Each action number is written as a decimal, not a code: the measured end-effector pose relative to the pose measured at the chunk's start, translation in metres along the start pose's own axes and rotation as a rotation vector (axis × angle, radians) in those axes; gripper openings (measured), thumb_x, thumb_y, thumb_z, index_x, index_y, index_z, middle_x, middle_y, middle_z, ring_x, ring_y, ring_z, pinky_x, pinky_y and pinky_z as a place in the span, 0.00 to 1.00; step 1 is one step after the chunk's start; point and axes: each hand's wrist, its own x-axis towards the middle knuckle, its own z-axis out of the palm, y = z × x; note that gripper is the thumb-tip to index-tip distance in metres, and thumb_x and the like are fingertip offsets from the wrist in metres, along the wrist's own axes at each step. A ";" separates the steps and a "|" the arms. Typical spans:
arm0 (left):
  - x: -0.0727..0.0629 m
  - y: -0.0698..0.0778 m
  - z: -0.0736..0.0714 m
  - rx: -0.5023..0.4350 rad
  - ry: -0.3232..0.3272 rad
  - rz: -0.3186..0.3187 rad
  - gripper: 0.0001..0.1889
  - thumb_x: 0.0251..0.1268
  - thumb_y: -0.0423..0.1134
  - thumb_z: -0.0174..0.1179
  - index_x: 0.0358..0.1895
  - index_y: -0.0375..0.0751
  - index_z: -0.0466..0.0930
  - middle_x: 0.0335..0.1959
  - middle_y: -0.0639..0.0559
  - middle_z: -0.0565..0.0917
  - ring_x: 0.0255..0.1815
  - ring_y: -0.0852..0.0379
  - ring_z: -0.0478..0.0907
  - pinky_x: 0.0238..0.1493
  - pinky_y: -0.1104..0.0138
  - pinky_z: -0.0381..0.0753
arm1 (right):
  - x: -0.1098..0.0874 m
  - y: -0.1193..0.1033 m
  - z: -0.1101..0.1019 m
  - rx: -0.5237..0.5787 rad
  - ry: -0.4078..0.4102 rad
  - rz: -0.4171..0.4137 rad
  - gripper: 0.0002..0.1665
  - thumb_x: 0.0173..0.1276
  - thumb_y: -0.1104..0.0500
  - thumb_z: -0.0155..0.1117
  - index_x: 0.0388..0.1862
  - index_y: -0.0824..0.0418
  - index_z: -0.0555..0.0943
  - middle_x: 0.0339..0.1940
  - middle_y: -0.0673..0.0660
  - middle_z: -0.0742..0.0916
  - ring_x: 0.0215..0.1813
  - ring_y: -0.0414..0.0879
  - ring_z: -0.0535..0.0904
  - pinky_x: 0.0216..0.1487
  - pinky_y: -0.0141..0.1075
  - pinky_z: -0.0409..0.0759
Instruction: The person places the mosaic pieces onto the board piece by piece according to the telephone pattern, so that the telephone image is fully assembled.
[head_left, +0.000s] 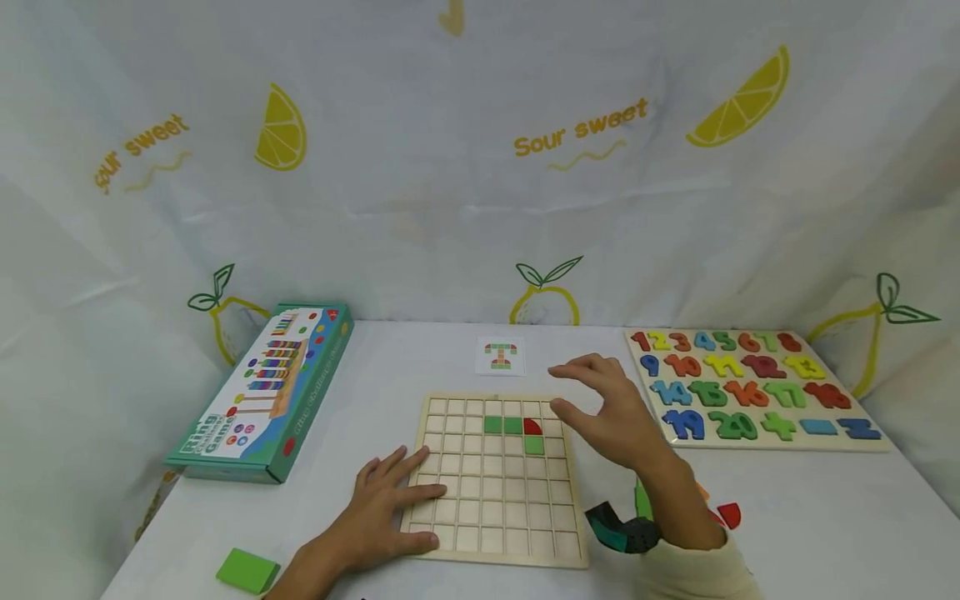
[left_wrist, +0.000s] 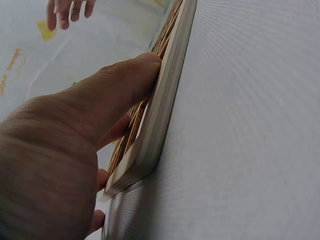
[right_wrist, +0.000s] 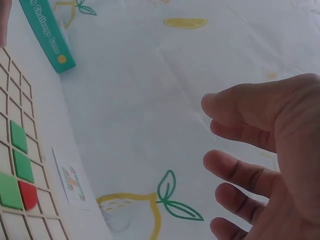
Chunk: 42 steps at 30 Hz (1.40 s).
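Observation:
A wooden grid board (head_left: 480,500) lies on the table. My left hand (head_left: 378,508) rests on its left side with fingers spread; in the left wrist view the thumb (left_wrist: 120,85) presses on the board's edge. My right hand (head_left: 611,412) is raised beside the board's upper right corner, thumb and fingers apart, holding nothing. On the grid sit two green squares (head_left: 503,425) side by side, a red quarter-round piece (head_left: 532,427) to their right and a light green square (head_left: 534,445) below the red one. Behind the board lies a pattern card (head_left: 501,357) showing a T shape.
A boxed ring game (head_left: 258,392) lies at the left, a number puzzle board (head_left: 750,387) at the right. A green block (head_left: 248,571) lies front left. Near my right forearm are a loose red piece (head_left: 730,515) and a green piece (head_left: 642,502), partly hidden. A printed curtain hangs behind.

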 end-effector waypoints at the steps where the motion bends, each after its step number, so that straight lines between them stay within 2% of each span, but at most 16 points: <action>1: 0.000 0.000 0.000 0.000 -0.001 0.001 0.31 0.52 0.67 0.64 0.60 0.61 0.80 0.74 0.48 0.59 0.74 0.37 0.47 0.62 0.38 0.38 | -0.003 0.002 -0.005 -0.009 0.004 -0.009 0.21 0.59 0.64 0.72 0.53 0.59 0.83 0.49 0.54 0.80 0.53 0.51 0.69 0.46 0.54 0.72; 8: 0.001 0.003 0.000 0.001 0.003 -0.002 0.30 0.52 0.65 0.65 0.59 0.60 0.81 0.74 0.47 0.60 0.73 0.37 0.48 0.62 0.39 0.39 | -0.020 0.022 -0.037 -0.091 -0.007 -0.052 0.24 0.55 0.69 0.73 0.53 0.58 0.83 0.50 0.53 0.79 0.54 0.50 0.67 0.45 0.55 0.70; 11: 0.000 0.003 -0.001 0.004 -0.005 -0.014 0.30 0.52 0.66 0.64 0.59 0.60 0.81 0.74 0.47 0.60 0.74 0.37 0.48 0.62 0.39 0.38 | -0.030 0.035 -0.048 -0.117 -0.028 -0.037 0.25 0.55 0.69 0.73 0.53 0.59 0.82 0.50 0.55 0.80 0.55 0.53 0.68 0.46 0.58 0.69; 16: 0.000 0.003 -0.001 0.018 -0.009 -0.018 0.30 0.52 0.66 0.64 0.59 0.61 0.80 0.74 0.48 0.60 0.74 0.38 0.48 0.63 0.40 0.38 | -0.046 0.057 -0.057 -0.120 -0.083 0.063 0.23 0.58 0.67 0.72 0.54 0.61 0.81 0.52 0.59 0.80 0.56 0.58 0.67 0.46 0.65 0.68; 22: 0.000 0.002 -0.002 0.017 0.000 -0.010 0.30 0.52 0.66 0.64 0.59 0.60 0.80 0.74 0.48 0.60 0.74 0.37 0.48 0.63 0.40 0.38 | -0.059 0.081 -0.056 -0.074 -0.170 0.208 0.23 0.61 0.68 0.69 0.56 0.61 0.81 0.56 0.61 0.79 0.58 0.61 0.65 0.49 0.67 0.67; 24: 0.000 0.002 -0.001 0.009 -0.002 -0.013 0.30 0.52 0.66 0.64 0.59 0.60 0.81 0.74 0.48 0.60 0.74 0.37 0.48 0.63 0.40 0.38 | -0.063 0.089 -0.054 -0.066 -0.209 0.265 0.23 0.62 0.67 0.67 0.57 0.60 0.80 0.57 0.61 0.78 0.59 0.61 0.64 0.50 0.66 0.67; 29: -0.001 0.002 -0.001 0.001 -0.015 -0.021 0.31 0.52 0.67 0.63 0.59 0.61 0.80 0.74 0.48 0.59 0.74 0.37 0.47 0.62 0.39 0.38 | -0.070 0.104 -0.048 -0.095 -0.286 0.338 0.23 0.62 0.66 0.66 0.57 0.56 0.81 0.59 0.59 0.79 0.55 0.55 0.65 0.49 0.59 0.73; 34: -0.001 0.002 0.000 0.006 -0.018 -0.023 0.31 0.53 0.67 0.63 0.60 0.61 0.80 0.74 0.48 0.59 0.74 0.38 0.47 0.62 0.39 0.37 | -0.072 0.112 -0.042 -0.170 -0.324 0.333 0.23 0.59 0.65 0.68 0.54 0.54 0.83 0.58 0.59 0.79 0.53 0.54 0.64 0.48 0.56 0.71; 38: -0.001 0.003 -0.001 0.015 -0.011 -0.017 0.31 0.53 0.67 0.63 0.60 0.61 0.80 0.74 0.48 0.59 0.74 0.38 0.47 0.63 0.39 0.38 | -0.071 0.113 -0.039 -0.271 -0.323 0.278 0.21 0.57 0.65 0.69 0.51 0.53 0.84 0.54 0.58 0.80 0.50 0.53 0.66 0.45 0.53 0.67; 42: -0.001 0.003 -0.001 0.012 -0.005 -0.011 0.30 0.52 0.66 0.64 0.59 0.60 0.80 0.74 0.48 0.59 0.74 0.37 0.48 0.63 0.39 0.38 | -0.071 0.112 -0.036 -0.328 -0.316 0.242 0.19 0.56 0.67 0.70 0.45 0.51 0.85 0.50 0.55 0.81 0.48 0.54 0.67 0.44 0.52 0.66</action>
